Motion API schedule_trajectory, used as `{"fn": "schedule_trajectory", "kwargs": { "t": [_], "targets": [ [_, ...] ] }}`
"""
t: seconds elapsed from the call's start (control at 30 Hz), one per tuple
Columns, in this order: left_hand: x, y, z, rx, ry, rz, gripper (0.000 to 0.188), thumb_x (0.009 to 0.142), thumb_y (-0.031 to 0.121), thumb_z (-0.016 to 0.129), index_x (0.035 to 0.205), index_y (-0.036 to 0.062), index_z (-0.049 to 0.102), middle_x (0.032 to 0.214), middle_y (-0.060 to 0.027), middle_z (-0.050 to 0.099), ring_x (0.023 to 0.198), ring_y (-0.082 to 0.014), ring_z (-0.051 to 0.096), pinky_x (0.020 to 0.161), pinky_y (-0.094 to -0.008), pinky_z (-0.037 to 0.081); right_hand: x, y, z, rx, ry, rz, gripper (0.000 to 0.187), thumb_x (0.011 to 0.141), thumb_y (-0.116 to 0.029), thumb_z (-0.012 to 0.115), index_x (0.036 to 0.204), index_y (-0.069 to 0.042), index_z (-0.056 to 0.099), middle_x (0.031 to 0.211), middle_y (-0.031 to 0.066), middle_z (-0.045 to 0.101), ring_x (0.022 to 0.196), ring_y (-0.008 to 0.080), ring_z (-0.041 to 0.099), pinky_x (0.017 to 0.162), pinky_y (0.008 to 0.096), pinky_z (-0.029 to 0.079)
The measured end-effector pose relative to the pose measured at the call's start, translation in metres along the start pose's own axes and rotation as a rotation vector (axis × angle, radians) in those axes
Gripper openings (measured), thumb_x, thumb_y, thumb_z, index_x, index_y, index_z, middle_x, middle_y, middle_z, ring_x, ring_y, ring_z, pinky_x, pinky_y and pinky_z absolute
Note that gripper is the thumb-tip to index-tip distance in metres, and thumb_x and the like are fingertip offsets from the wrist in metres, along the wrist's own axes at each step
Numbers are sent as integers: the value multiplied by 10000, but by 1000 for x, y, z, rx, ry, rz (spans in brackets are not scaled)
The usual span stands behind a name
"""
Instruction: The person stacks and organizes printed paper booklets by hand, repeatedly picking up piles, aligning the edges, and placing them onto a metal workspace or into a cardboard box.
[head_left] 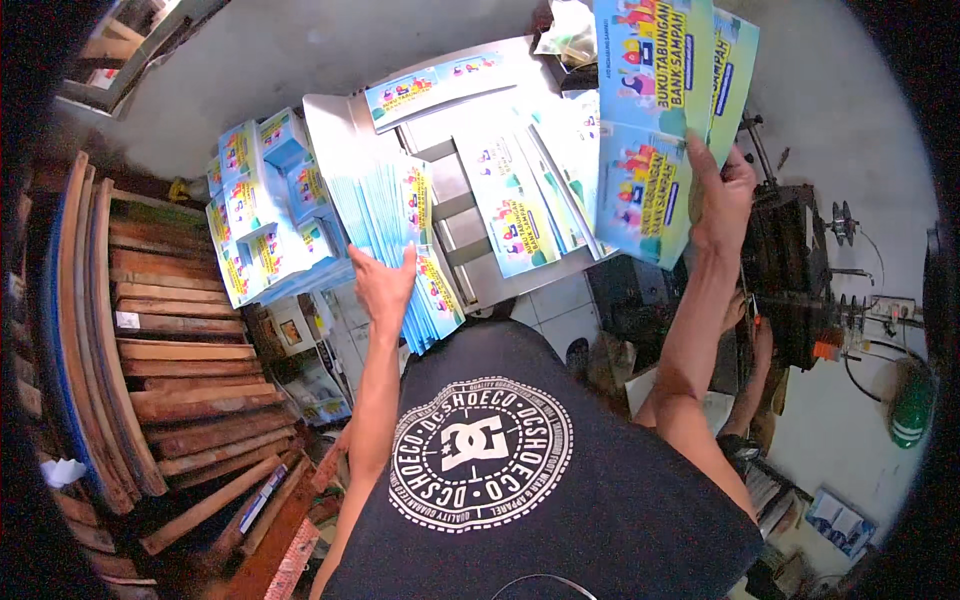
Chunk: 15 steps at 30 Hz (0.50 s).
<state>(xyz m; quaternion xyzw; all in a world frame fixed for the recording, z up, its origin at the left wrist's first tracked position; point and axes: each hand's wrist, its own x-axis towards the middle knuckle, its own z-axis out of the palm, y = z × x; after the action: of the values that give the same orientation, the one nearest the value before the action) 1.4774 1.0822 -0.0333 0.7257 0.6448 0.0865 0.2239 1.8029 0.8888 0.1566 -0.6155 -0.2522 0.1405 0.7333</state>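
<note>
My right hand (722, 190) is raised at the right, its thumb and fingers pinching a few colourful printed sheets (640, 190) in blue, green and yellow. My left hand (384, 285) rests on a long fanned row of blue-edged printed sheets (375, 205), thumb apart from the fingers. That row slants from a white metal plate down toward my shirt. Between my hands, more printed sheets (510, 215) lie in overlapping piles on the metal table (480, 275). Another stack of printed sheets (435, 88) lies along the table's far edge.
Several blocks of small booklets (262, 200) are piled left of the table. A wooden rack with slats (190, 350) stands at far left. At right is a dark machine (790, 280) with rods, beside a green bottle-like object (911, 410). Someone else's arm (755, 370) shows behind my right arm.
</note>
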Motion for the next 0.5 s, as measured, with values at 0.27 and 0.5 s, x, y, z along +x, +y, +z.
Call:
{"fn": "schedule_trajectory", "kwargs": {
  "t": [0.27, 0.5],
  "targets": [
    [-3, 4, -1, 11, 10, 7, 1103, 738, 538, 744, 1435, -137, 218, 1313, -362, 495, 1151, -476, 560, 977, -504, 460, 65, 135, -48, -940, -226, 220, 267, 911, -276, 665, 1040, -52, 734, 832, 136, 726, 778, 184, 684, 698, 355, 518],
    [-6, -3, -6, -12, 5, -52, 1116, 729, 525, 758, 1457, -118, 207, 1374, -321, 473, 1206, -441, 541, 1003, -506, 447, 17, 23, 6, -892, 46, -443, 208, 1004, -185, 537, 1088, -28, 644, 782, 73, 679, 717, 140, 652, 660, 307, 501]
  ]
}}
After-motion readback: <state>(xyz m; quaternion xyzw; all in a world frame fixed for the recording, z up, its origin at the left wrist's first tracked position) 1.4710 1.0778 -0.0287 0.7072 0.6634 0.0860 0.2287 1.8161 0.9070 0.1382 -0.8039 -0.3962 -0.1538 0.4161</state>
